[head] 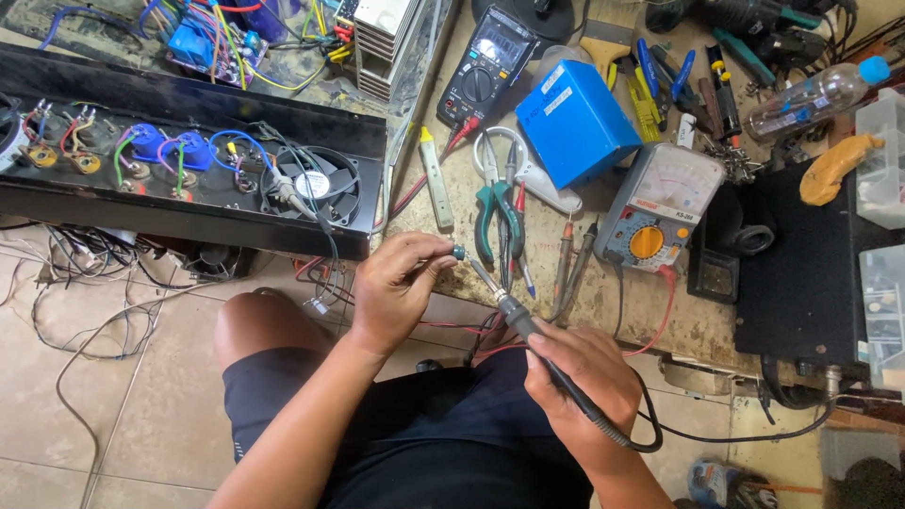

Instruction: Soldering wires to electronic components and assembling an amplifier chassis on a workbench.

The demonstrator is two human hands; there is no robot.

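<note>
Soldering underway off the bench's (603, 302) front edge: small part (458, 253) pinched in left hand (396, 292), soldering iron (500, 302) gripped closed in right hand (580, 382), tip touching; steadiness needed next.

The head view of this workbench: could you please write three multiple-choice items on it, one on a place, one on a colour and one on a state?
1. Where does the blue box lie?
A. on the floor
B. on the bench between the two meters
C. on the person's lap

2. What colour is the dial of the pale meter?
A. orange
B. green
C. white

3. How does the right hand stand?
A. open and flat
B. closed on the soldering iron
C. out of view

Answers: 1 B, it sits between the black meter and the pale one; 2 A, the round knob is orange; 3 B, its fingers wrap the black handle while the left hand pinches a small part at the tip.
</note>
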